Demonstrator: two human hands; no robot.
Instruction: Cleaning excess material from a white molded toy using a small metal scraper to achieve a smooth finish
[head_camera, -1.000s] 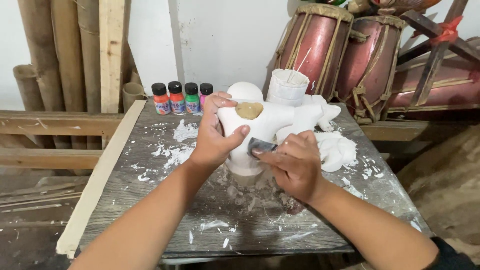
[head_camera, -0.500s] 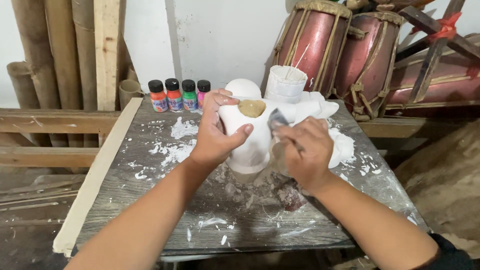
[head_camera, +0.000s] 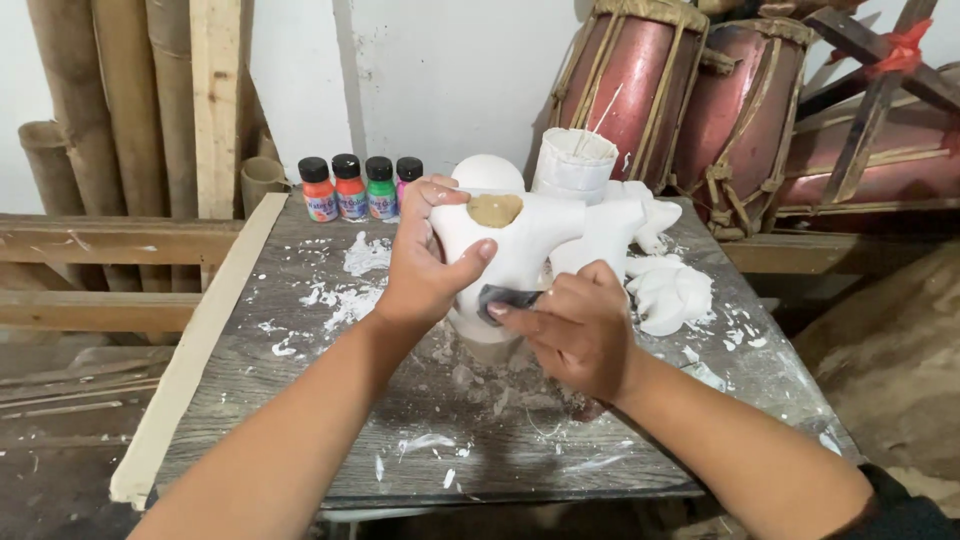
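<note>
Paint bottles (head_camera: 362, 188) stand left, behind the figure (head_camera: 515, 250).

Upright white plaster figure (head_camera: 520, 250), grey sandpaper (head_camera: 505, 297) against it

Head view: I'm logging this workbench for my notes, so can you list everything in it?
plaster figure: one, white with a tan patch on top, centre of table
grey pad: one, pressed against the figure's front
paint bottles: four, black caps, orange, red, green and pink, back of table
white cup: one, with a thin stick in it, behind the figure
plaster pieces: several, white, right of the figure
table: one, grey wood, spattered white
drums: two, red, back right
bamboo poles: several, back left
left hand: grips the figure
right hand: holds the grey pad
</note>
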